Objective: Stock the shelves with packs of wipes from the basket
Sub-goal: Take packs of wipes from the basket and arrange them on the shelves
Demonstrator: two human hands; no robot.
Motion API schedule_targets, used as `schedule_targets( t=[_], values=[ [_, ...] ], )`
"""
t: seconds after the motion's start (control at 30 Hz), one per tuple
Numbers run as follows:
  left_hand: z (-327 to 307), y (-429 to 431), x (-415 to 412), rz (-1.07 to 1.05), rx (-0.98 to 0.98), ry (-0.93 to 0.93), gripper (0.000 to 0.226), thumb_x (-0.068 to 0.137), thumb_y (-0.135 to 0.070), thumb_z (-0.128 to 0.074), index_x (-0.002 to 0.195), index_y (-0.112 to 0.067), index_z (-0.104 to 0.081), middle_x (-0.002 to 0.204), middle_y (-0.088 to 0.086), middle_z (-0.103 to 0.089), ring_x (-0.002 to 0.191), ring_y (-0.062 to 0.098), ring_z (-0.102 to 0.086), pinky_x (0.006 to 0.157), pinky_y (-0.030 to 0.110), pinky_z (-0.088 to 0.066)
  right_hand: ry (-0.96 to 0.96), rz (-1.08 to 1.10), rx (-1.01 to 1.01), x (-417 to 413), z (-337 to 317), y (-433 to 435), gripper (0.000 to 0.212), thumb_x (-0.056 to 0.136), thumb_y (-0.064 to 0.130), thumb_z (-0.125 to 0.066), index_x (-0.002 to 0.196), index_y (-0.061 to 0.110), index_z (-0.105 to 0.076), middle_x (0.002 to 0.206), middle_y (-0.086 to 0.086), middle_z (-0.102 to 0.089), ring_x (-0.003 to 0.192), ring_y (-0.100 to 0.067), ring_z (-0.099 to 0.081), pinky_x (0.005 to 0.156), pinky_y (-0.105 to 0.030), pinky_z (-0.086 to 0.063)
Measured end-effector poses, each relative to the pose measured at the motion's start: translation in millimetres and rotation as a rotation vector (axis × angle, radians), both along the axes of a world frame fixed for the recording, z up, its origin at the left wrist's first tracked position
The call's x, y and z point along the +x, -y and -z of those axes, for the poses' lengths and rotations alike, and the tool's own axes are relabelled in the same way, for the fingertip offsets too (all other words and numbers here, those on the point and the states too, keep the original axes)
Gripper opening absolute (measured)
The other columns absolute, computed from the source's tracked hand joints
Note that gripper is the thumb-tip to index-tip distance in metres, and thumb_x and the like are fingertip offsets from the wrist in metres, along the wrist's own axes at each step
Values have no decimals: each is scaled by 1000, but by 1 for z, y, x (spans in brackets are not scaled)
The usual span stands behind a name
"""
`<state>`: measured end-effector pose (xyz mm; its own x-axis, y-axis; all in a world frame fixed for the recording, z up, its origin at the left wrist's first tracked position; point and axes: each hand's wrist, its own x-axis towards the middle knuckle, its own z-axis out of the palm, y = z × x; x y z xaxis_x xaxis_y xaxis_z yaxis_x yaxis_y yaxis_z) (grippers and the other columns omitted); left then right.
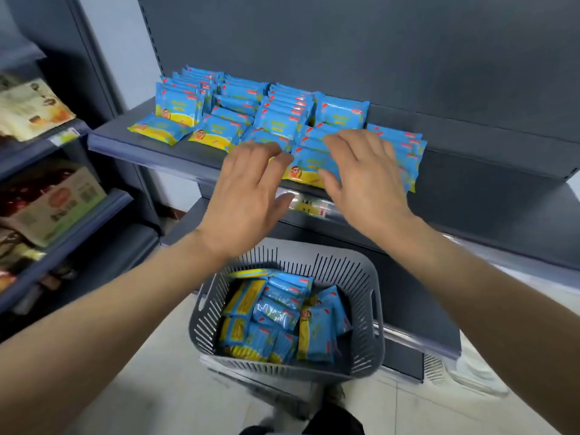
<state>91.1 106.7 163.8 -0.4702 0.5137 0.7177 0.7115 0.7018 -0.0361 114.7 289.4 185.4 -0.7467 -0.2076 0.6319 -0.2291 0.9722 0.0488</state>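
Crowding left half of grey shelf [470,158]: blue-and-yellow wipe packs [276,120], standing in rows toward back edge, lying flat along front edge. Lying jumbled in grey slatted basket [370,277] on floor below: more packs [276,318].

The left forearm [110,309] and the right forearm [489,293], one on each side of the basket [372,277], are bare along the whole length in view, up to the wrists. The left hand [248,196] and the right hand [367,183], both above the basket, are bare as well and seen from the back, with knuckles faintly marked. The fingertips are blurred, so the nails cannot be made out. Below the basket a piece of black clothing [329,420] shows; which garment it is cannot be told.
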Motion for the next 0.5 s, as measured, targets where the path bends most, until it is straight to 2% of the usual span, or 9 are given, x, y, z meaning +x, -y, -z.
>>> schedule_targets(
  t=[0.17, 0.23, 0.3, 0.4, 0.5],
  values=[
    [60, 6, -7, -1, -167, 193, 43, 68, -12, -75, 105, 5, -60, 101, 22, -60, 89, 40, -57, 86, 40, -32, 371, 25, 22, -7, 77, 4, 42, 88, 24, -55, 125, 7, -51, 122, -13, -54, 115, -32, -48, 92, -42, -35],
    [91, 7, -11, 26, -229, 281, 46, 65, -11, -78, 104, 5, -61, 99, 23, -61, 89, 40, -59, 86, 43, -37, 508, 45, 40, -9, 114, 1, 41, 90, 25, -52, 127, 10, -47, 124, -11, -52, 116, -31, -45, 92, -41, -34],
    [123, 10, -15, 51, -291, 426, 48, 66, -11, -77, 107, 5, -60, 103, 24, -60, 93, 41, -60, 87, 45, -44, 661, 68, 56, -9, 152, -4, 39, 91, 24, -49, 128, 10, -46, 124, -11, -52, 115, -31, -46, 91, -41, -36],
    [172, 15, -18, 45, -433, 640, 48, 76, -17, -71, 119, -1, -55, 114, 18, -55, 104, 36, -54, 94, 41, -37, 908, 129, 69, -4, 206, -12, 35, 89, 25, -52, 120, 9, -51, 117, -13, -56, 109, -32, -52, 86, -39, -43],
    [215, 21, -16, 45, -530, 755, 49, 83, -24, -65, 127, -8, -48, 121, 10, -50, 111, 28, -49, 98, 36, -32, 1190, 226, -20, 5, 252, -16, 31, 88, 26, -57, 113, 7, -53, 111, -13, -60, 100, -30, -57, 76, -36, -46]
  ],
)
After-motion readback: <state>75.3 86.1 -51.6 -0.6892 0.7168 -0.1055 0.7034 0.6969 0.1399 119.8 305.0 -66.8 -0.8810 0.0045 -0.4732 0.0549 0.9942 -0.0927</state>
